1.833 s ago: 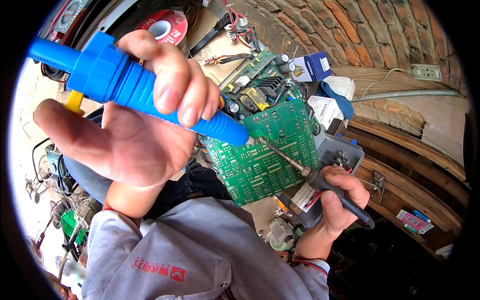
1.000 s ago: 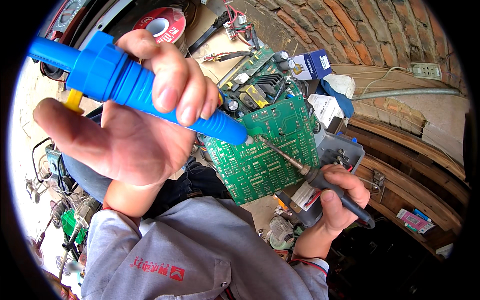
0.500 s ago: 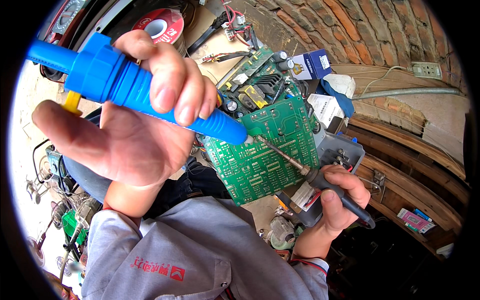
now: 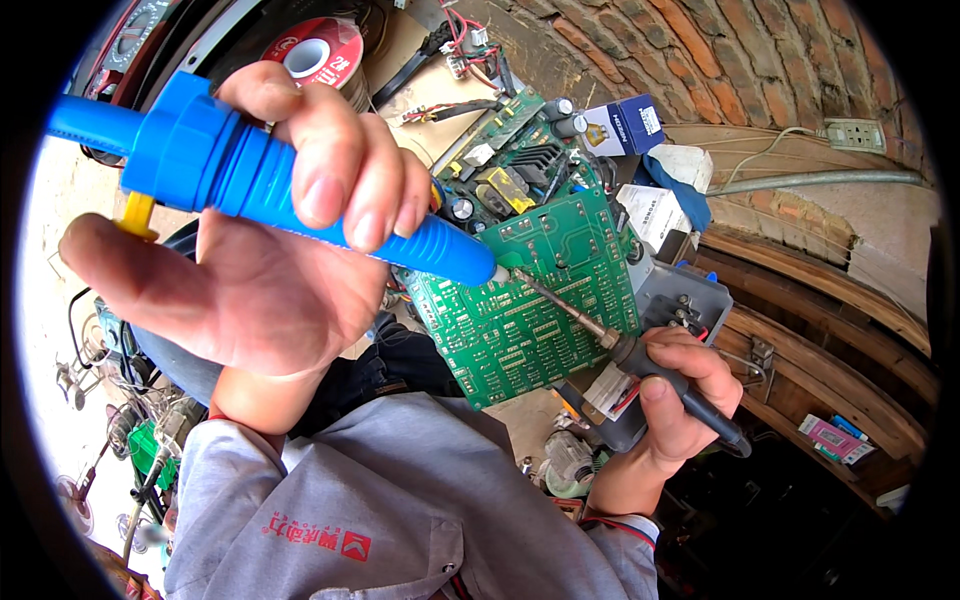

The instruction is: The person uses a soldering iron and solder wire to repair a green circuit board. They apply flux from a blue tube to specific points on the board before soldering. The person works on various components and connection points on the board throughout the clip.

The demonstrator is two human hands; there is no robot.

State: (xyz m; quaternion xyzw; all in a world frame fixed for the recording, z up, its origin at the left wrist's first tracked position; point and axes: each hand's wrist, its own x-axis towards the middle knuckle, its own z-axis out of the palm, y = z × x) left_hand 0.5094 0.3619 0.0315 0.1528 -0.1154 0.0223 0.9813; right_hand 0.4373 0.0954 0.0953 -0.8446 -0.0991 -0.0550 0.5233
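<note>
Your left hand point(image 4: 275, 290) curls its grip closed round the blue solder sucker point(image 4: 255, 175), your right hand point(image 4: 678, 405) round the soldering iron point(image 4: 634, 362). Their tips nearly meet on the green circuit board point(image 4: 530, 345) in front. This spot seems unfinished; the rest I can't tell.

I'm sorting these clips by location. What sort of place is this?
Probably a small electronics repair workshop. A soldering iron in the right hand points at a green circuit board, the left hand holds a blue pump-like tool, and a red spool lies beyond.
</note>
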